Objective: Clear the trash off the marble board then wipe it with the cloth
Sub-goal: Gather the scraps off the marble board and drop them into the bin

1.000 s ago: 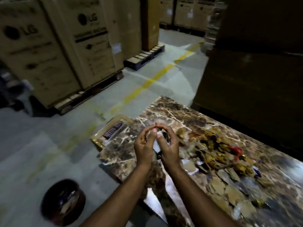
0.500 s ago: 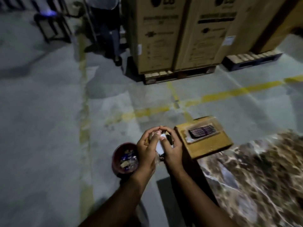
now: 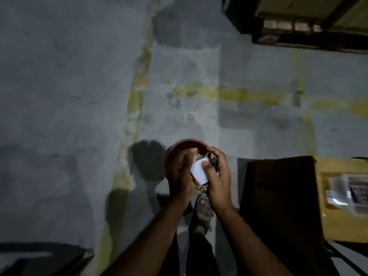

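Observation:
Both hands are cupped together around a bundle of trash (image 3: 199, 172): a white rounded piece on top, with crumpled wrappers under and behind it. My left hand (image 3: 179, 172) holds the bundle from the left and my right hand (image 3: 218, 173) grips it from the right, thumb on the white piece. They hover right above a red round bin (image 3: 186, 145) on the floor, whose far rim shows past my fingers. The marble board and the cloth are out of view.
A wooden box (image 3: 342, 198) with a plastic-wrapped item on top sits at the right, a dark shape (image 3: 278, 192) beside it. My sandalled foot (image 3: 202, 214) stands below my hands. Worn yellow lines cross the grey floor (image 3: 79, 86). A pallet (image 3: 298, 34) is top right.
My view has swung left and down, away from the marble board. Both hands carried the trash bundle from over the board to right above the red bin.

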Available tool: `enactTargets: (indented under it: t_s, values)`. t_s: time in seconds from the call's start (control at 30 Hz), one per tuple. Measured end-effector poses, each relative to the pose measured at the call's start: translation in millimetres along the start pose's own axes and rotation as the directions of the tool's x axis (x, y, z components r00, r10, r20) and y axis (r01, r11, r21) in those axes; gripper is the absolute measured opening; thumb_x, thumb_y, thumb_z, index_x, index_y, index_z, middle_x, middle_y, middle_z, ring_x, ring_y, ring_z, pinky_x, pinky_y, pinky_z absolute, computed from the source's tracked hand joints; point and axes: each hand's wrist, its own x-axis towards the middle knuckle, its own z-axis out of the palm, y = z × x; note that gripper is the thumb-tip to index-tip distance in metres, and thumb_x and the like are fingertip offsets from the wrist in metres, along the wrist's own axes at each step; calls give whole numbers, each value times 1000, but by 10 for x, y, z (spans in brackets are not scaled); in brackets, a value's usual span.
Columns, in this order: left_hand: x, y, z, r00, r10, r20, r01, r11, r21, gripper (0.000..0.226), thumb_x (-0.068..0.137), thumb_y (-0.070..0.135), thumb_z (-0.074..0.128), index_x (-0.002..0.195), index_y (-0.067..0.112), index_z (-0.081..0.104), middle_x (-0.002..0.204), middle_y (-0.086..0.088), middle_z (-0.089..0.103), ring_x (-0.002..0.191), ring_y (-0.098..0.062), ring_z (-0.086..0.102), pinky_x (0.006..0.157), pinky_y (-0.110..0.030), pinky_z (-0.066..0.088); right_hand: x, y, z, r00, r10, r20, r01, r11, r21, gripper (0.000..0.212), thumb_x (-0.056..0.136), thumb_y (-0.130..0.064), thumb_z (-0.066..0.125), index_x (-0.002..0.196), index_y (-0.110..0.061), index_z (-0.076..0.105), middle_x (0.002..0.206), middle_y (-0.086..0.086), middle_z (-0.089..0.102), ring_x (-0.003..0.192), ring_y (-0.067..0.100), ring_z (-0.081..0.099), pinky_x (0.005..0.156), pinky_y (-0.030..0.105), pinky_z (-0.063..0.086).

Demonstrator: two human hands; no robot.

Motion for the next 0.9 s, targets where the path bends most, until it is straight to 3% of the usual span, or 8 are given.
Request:
enactTargets:
  t_s: [0.2,0.3,0.33,0.5,0.57,0.67,0.77,0.9]
  values:
    - [953,-1347,-95,971,-183,152,182,983,15,33,83,28,52,110,27,70,122,-13,69,119,-35,61,110,-56,44,743,1370,122,994,38,105,-23,991,-135,47,90,-46,55,133,-26,51,135,-1,54,131,7,47,116,43,38]
    - [1302,-1927,-119,993,-32,112,3,967,254,38,84,38,48,117,29,64,129,-6,66,124,-26,59,111,-52,42,1031,1886,144,982,109,153,-66,962,-265,59,85,-57,47,135,-27,41,137,0,40,117,-8,35,108,7,28]
    - [1391,-2089,-125,991,5,133,-49,942,331,37,89,33,49,122,26,63,131,-4,64,125,-23,58,111,-50,42,1110,2025,147,977,129,169,-72,949,-307,60,86,-56,48,136,-25,40,138,1,39,118,-6,33,105,5,27]
    - [1658,-2562,-239,973,68,222,-176,838,516,38,96,16,58,133,25,59,137,0,61,128,-15,54,108,-27,41,1331,2624,155,934,174,311,-35,913,-407,42,93,-49,53,117,-17,37,119,8,52,110,21,56,97,45,49]
    - [1732,-2689,-278,965,81,249,-221,763,608,42,93,19,53,135,19,61,139,-6,60,131,-20,52,111,-32,39,1351,2773,131,915,205,347,9,851,-526,45,94,-57,46,114,-17,40,117,9,56,109,24,56,94,49,49]
    - [1785,-2805,-358,938,-21,347,-285,522,804,58,89,29,49,146,18,52,153,-16,46,145,-36,36,117,-48,29,1376,2891,50,888,214,407,154,695,-702,70,95,-66,28,136,-14,49,155,16,40,145,32,33,118,51,30]
    - [1660,-2764,-432,935,-120,333,-267,380,886,79,85,48,47,158,24,29,167,-11,21,153,-32,15,120,-52,16,1336,2883,-63,894,154,421,220,667,-712,64,100,-55,36,153,-20,37,168,17,14,154,33,15,122,47,16]
    - [1534,-2763,-454,918,-20,395,-374,281,884,80,83,56,38,157,24,32,166,-11,23,152,-31,18,121,-54,17,1255,2860,-120,869,105,484,319,630,-708,63,98,-48,51,153,-21,36,169,13,10,153,32,14,119,44,20]
